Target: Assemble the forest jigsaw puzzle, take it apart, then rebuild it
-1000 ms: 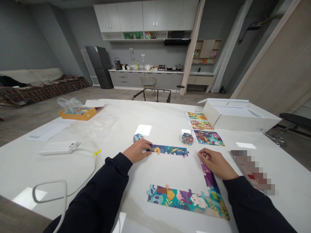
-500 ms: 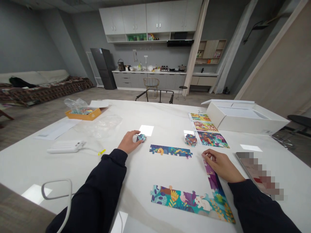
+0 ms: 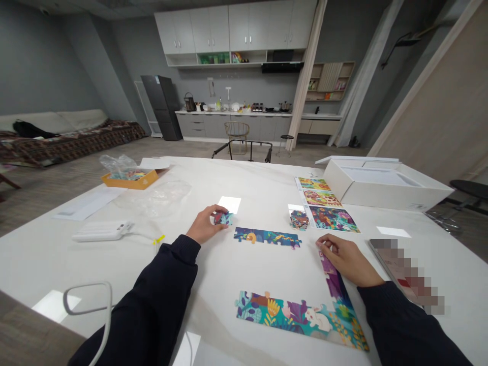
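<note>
My left hand (image 3: 206,223) is closed around a few jigsaw puzzle pieces (image 3: 224,218), teal and red, tilted between thumb and fingers just over the table. Close to its right lies a joined dark blue puzzle strip (image 3: 267,237). My right hand (image 3: 348,258) rests with curled fingers, thumb against forefinger, and no piece shows in it. It partly covers the purple side column of an L-shaped joined puzzle section (image 3: 290,316), whose bottom row shows a white rabbit and plants. A small stack of puzzle pieces (image 3: 299,219) sits beyond the strip, between both hands.
Picture sheets (image 3: 331,218) and an open white box (image 3: 392,185) are at the back right. A phone-like device, partly pixelated, (image 3: 385,256) lies right of my right hand. On the left are a white power strip (image 3: 101,231), a clear plastic bag (image 3: 160,198) and an orange tray (image 3: 150,179).
My left hand has lifted and turned the puzzle pieces, so their faces now show red and teal. The right hand and the joined sections stay where they were.
</note>
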{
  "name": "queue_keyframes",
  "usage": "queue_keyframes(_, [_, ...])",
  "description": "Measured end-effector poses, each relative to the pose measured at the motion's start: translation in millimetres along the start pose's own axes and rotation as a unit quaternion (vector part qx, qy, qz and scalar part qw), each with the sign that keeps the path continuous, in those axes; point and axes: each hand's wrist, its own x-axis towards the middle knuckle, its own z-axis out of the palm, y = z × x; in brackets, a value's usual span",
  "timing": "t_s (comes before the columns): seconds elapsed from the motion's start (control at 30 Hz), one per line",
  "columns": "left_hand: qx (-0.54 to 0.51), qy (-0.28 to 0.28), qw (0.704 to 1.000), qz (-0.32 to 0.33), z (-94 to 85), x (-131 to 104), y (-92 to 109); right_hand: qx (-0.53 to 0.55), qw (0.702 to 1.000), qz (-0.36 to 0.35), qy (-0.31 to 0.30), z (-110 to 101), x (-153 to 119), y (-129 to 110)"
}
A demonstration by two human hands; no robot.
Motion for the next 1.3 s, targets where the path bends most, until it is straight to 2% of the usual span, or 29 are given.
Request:
queue_keyframes(0.13, [-0.032,-0.090,0.994,0.051,3.0,-5,19,-0.002,1.000,-0.002,0.001,0,0,-1])
queue_keyframes(0.27, [-0.030,-0.118,0.990,0.064,5.8,-5,20,-0.002,1.000,-0.001,0.001,0,0,-1])
queue_keyframes(0.5, [-0.019,-0.103,0.993,0.052,3.2,-6,13,0.001,1.000,0.001,-0.004,0,-1,-1])
queue_keyframes(0.8, [-0.026,-0.059,0.994,0.087,-7.8,-5,37,0.004,1.000,0.004,-0.012,0,0,0])
queue_keyframes(0.97, [-0.013,-0.038,0.993,0.114,-9.0,-5,40,0.000,1.000,-0.001,-0.004,0,-1,-4])
queue_keyframes(1.3, [0.002,-0.052,0.986,0.157,-1.7,-5,37,0.015,1.000,-0.003,0.023,1,-2,-9])
